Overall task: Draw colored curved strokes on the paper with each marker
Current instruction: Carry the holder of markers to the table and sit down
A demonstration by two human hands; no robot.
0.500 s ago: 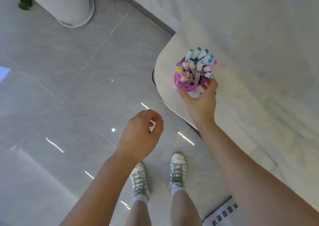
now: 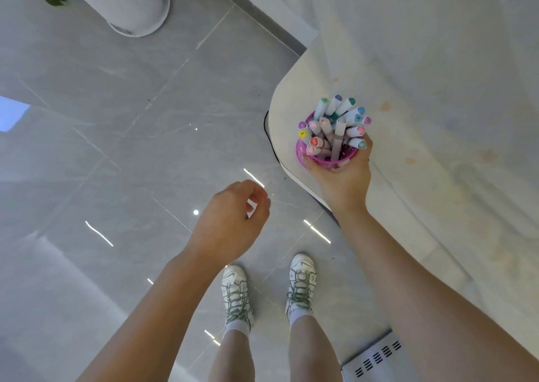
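Grey floor tiles (image 2: pixel 116 154) gleam beneath a person's white sneakers (image 2: pixel 236 292). Above them, the left hand (image 2: pixel 230 221) hangs with its fingers loosely curled, holding nothing. The right hand (image 2: pixel 342 179) wraps its fingers round a pink cup (image 2: pixel 300 152) of markers (image 2: pixel 338 128) over the rounded corner of a pale table (image 2: pixel 437 104).

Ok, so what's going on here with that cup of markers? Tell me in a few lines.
A person stands at the rounded corner of a pale table. Their right hand grips a pink mesh plastic cup near the table's edge, packed with capped white-barrelled markers. The left hand hangs over the grey tiled floor, fingers loosely curled, holding nothing. No marker is out yet.
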